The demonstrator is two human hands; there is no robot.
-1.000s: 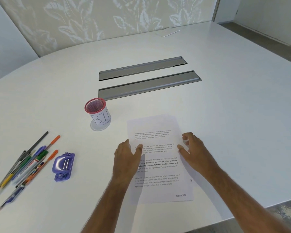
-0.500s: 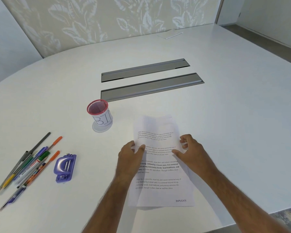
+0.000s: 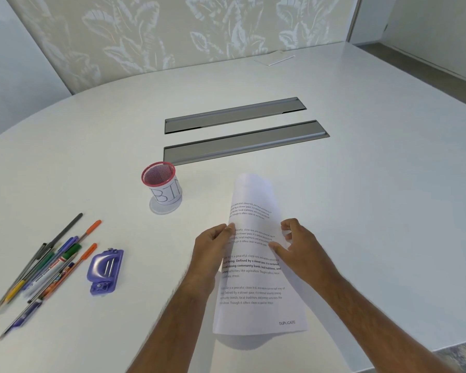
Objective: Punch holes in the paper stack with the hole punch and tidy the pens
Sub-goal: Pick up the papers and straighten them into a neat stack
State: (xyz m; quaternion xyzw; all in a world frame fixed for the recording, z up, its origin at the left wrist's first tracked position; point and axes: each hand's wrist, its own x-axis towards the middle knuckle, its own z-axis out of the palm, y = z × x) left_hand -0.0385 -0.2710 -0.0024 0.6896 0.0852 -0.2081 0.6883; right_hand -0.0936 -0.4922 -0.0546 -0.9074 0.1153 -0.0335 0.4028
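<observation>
A: Paper, where does it sit?

B: A stack of white printed paper sheets (image 3: 256, 275) is near the front edge of the white rounded tabletop (image 3: 361, 197), bowed upward into an arch between both hands.

A: And the hands?

B: The left hand (image 3: 213, 246) pinches the stack's left edge; the right hand (image 3: 299, 249) grips its right edge, fingers curled over.

A: The punch?

B: A purple plastic hole punch (image 3: 105, 271) lies flat, well left of the paper, untouched.

A: The pens?

B: A loose bunch of coloured pens and pencils (image 3: 43, 267) lies just left of the punch, all slanting the same way.

A: Anything to hold them?

B: A red mesh pen cup with a white paper label (image 3: 161, 187) stands upright, empty, beyond the punch, near two grey metal cable flaps (image 3: 242, 131).
</observation>
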